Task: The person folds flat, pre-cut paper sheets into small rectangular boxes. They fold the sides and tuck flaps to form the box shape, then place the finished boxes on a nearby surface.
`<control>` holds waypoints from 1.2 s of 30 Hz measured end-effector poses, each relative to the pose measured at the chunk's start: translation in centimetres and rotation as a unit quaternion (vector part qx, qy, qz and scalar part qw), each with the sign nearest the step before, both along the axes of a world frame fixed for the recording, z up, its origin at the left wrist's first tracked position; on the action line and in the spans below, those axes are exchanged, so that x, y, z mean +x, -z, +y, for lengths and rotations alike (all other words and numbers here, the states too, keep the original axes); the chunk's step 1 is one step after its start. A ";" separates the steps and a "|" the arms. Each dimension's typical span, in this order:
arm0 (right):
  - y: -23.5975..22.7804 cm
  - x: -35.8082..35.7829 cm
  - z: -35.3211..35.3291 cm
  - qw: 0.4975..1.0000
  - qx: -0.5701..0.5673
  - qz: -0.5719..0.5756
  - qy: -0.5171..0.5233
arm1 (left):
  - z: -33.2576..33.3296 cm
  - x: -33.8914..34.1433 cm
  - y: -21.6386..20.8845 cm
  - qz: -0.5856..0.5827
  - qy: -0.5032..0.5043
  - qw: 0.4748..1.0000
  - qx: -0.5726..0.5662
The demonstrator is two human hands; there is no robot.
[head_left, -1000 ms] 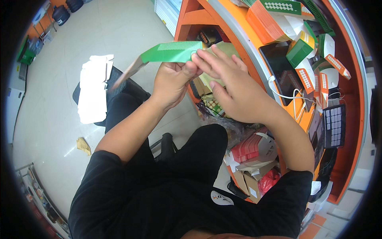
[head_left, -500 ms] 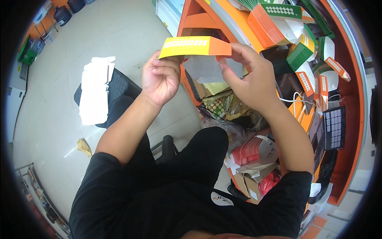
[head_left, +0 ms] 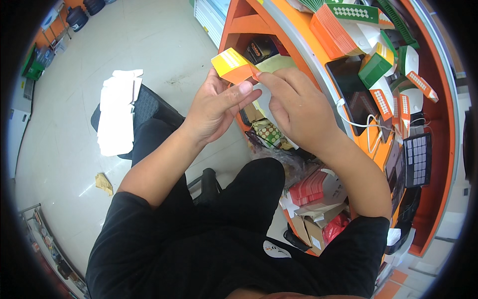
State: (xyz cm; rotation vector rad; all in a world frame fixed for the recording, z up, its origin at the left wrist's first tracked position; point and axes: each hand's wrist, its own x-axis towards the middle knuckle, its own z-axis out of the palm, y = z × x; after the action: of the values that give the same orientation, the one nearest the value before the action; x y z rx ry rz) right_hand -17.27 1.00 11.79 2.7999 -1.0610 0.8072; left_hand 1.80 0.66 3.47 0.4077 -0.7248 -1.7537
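Note:
A small yellow and orange paper box [head_left: 233, 66] is up in front of me, its walls partly folded into shape. My left hand [head_left: 213, 107] grips it from below and the left, the thumb raised at the box's near side. Against its right orange edge, my right hand [head_left: 303, 107] pinches with the fingertips, and the rest of that hand curls in. Off to the left, a pile of flat white card blanks [head_left: 117, 117] lies on a black textured seat [head_left: 152, 105], beside my knee.
On the orange counter [head_left: 318, 47] at right are a nested stack of orange and green cartons [head_left: 333, 35], several loose folded boxes [head_left: 376, 65], a dark tablet [head_left: 351, 89], white cables and a keypad [head_left: 418, 159]. Shelves below hold red cartons [head_left: 311, 189] and plastic bags.
The box has turned and folded from a long open strip into a more compact angled shape. My left hand has moved right under it, and my right hand has shifted down to its edge.

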 end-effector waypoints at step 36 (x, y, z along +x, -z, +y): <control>-0.3 0.1 -0.3 0.982 0.132 -0.130 0.022 | 0.7 -0.9 1.4 -0.325 -0.246 0.892 -0.196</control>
State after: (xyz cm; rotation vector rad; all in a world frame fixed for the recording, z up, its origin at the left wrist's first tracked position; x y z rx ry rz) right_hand -17.19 0.73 12.07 2.9270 -1.3576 1.1297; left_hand 0.88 1.33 2.02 0.8323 -1.2913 -0.9399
